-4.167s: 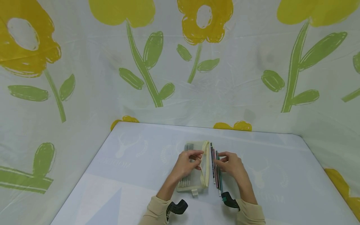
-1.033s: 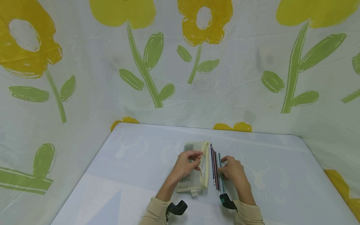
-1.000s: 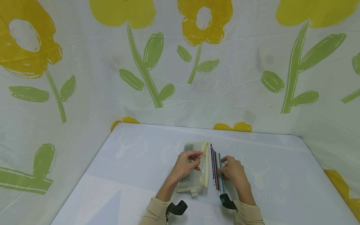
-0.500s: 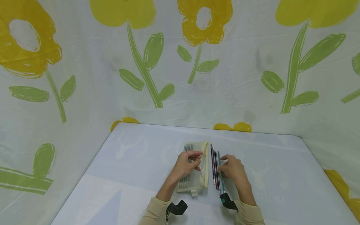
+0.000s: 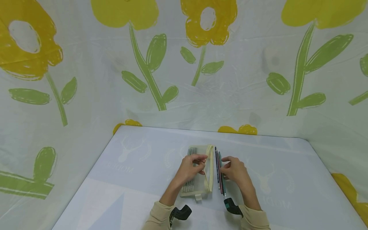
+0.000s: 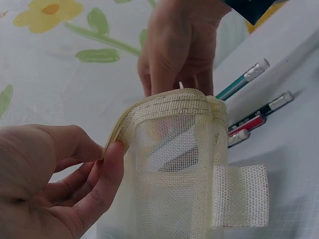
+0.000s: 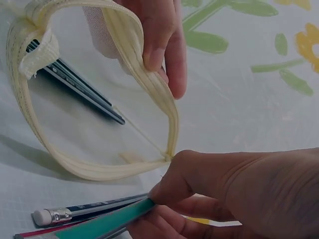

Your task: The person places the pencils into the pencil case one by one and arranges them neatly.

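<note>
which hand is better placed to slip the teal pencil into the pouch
Likely the right hand: it pinches the teal pencil beside the open pouch, while the left hand is busy holding the pouch's zippered edge.

In the head view, we find the light soft, even and a little dim, with a faint sheen on the curtain (image 5: 244, 73) and pale shadows on the table (image 5: 143, 150). The flowers (image 5: 17, 60) near the edges look somewhat stretched. In the left wrist view, we see the case (image 6: 169, 179) quite sharp, the curtain behind softer. In the right wrist view, the right hand (image 7: 239, 189) appears rather dark.
</note>
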